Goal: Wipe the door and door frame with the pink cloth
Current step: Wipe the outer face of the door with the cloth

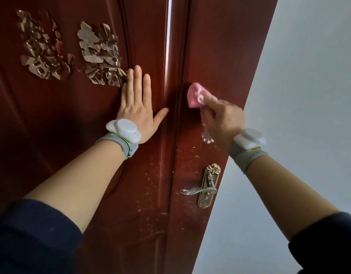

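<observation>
Cloth (194, 95): small pink wad, bunched up, lying against the door (216, 46) well above the handle (202, 188).
Cloth handling (judged): light, soft and limp, squashed easily and not fragile. Best gripped as a bunch from behind, with one fold left free to meet the surface.
Door handling (judged): stiff, glossy and probably slick. It might swing under a push, so bracing made sense.
Right hand (222, 119): fingers curled round the cloth and pinching it. The cloth stuck out past the fingertips and pressed on the door's outer strip, straight above the handle.
Left hand (138, 103): spread wide, fingers straight, thumb out to the side. The palm lay flat on the door, above and left of the handle, holding nothing.
Foil ornament (99, 56): crinkled and looked fragile, higher up and left of the handle. The left fingertips were just beside its lower edge, and contact could not be told.
Specks (207, 138): pale marks between the cloth and the handle, with more scattered left of the handle and below it. Judged not yet wiped.
Frame: could not be made out. Only a pale wall (309, 95) showed right of the handle.
</observation>
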`<state>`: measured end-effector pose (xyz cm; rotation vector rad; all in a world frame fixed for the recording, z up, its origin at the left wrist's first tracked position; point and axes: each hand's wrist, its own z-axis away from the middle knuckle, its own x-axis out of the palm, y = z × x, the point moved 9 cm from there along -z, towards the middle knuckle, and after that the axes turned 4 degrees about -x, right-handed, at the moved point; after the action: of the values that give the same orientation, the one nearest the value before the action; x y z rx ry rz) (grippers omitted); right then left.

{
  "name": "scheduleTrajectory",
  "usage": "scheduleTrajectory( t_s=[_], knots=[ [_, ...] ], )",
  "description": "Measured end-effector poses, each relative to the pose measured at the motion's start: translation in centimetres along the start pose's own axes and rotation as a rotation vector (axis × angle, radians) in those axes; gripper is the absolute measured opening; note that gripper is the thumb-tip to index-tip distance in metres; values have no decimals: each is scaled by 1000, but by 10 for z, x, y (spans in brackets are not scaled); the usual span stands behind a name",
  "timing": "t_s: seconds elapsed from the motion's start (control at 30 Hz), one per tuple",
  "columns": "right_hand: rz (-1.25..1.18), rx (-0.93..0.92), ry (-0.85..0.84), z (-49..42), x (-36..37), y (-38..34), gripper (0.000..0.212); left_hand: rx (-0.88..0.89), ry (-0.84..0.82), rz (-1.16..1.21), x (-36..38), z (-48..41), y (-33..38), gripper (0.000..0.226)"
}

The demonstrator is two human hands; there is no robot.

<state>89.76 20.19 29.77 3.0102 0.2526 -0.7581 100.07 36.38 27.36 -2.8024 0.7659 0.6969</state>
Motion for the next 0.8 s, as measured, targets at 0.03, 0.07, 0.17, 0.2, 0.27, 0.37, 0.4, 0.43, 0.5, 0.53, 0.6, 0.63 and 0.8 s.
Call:
scheduleTrajectory(
  t_s=[0.03, 0.07, 0.17, 0.2, 0.27, 0.37, 0.4, 0.43, 0.5, 0.53, 0.6, 0.63, 0.8],
  knots=[
    [33, -50, -32, 9, 10, -5, 40, 1, 0, -4, 0, 0, 0, 87],
    [51, -111, -87, 23, 23, -12, 42, -1, 1, -12, 0, 0, 0, 87],
    [96, -298, -373, 68, 70, -32, 47, -6, -6, -24, -1, 0, 0, 87],
    [123, -329, -485, 75, 80, -36, 48, -4, -8, -17, -1, 0, 0, 86],
    [155, -354, -497, 70, 77, -40, 43, 0, -5, -4, -2, 0, 0, 87],
    [26, -158, -135, 28, 26, -27, 38, -1, 6, 8, -1, 0, 0, 87],
    [-7, -57, -90, 19, 18, -15, 39, 0, 10, 15, -1, -1, 0, 87],
    [-19, -6, -68, 17, 16, -6, 40, 3, 12, 20, -1, -1, 0, 87],
    [18, -77, -74, 24, 23, -10, 43, 9, 5, 21, -1, 0, 0, 86],
    [34, -164, -138, 35, 35, -18, 44, 10, 0, 20, 0, 0, 0, 85],
    [66, -310, -424, 68, 71, -31, 48, 2, -9, 10, -1, 0, 0, 85],
    [105, -342, -584, 84, 86, -32, 50, -2, -17, 7, 0, 1, 0, 85],
    [108, -246, -268, 61, 38, -19, 43, -9, -26, 6, 2, 1, 1, 84]
  ],
)
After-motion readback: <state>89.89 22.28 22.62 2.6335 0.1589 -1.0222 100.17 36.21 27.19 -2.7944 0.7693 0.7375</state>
